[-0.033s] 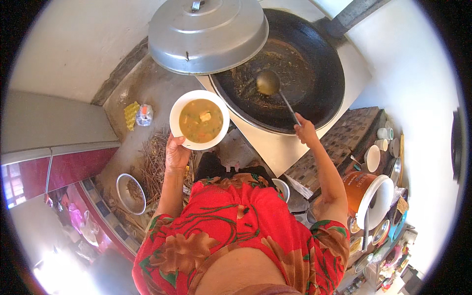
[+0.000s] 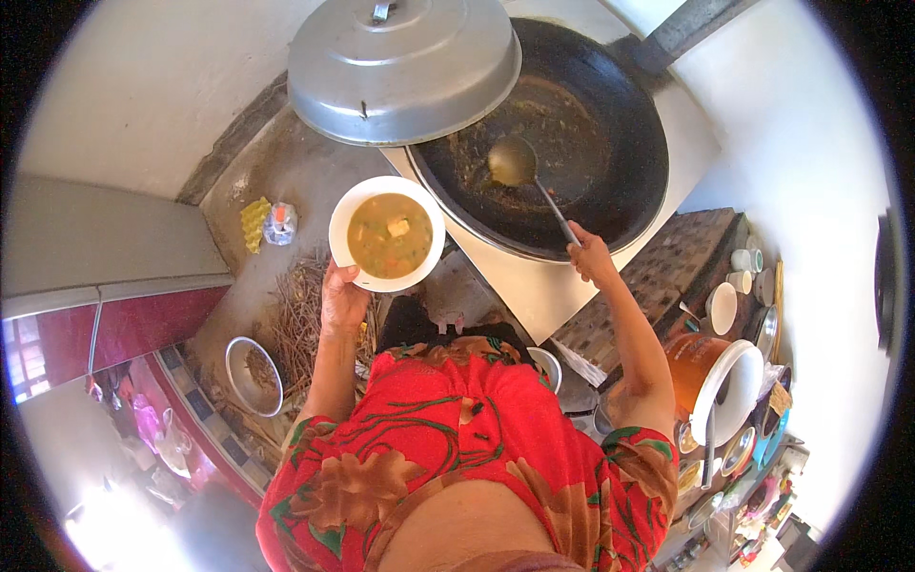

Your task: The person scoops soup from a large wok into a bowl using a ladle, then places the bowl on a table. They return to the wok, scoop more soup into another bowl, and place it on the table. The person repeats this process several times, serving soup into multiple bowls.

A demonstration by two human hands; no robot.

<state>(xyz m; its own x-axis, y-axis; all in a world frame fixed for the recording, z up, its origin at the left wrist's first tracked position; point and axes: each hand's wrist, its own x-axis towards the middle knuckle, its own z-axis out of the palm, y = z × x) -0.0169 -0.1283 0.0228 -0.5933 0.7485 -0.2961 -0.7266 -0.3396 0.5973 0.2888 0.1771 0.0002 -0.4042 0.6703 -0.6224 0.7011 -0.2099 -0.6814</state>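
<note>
My left hand [image 2: 341,297] holds up a white bowl [image 2: 355,212] of yellow-brown soup with chunks in it, just left of the stove. My right hand [image 2: 591,255] grips the thin handle of a metal ladle [image 2: 512,160], whose scoop rests inside a large black wok [image 2: 610,143]. The wok holds only a thin brown residue. A big grey metal lid [image 2: 400,67] lies tilted over the wok's left rim, above the bowl.
On the floor to the left lie a heap of dry twigs [image 2: 300,319], a metal basin [image 2: 253,375] and a yellow egg tray [image 2: 254,221]. To the right are a tiled counter [image 2: 667,267], an orange cooker with an open white lid [image 2: 701,372] and small cups [image 2: 739,276].
</note>
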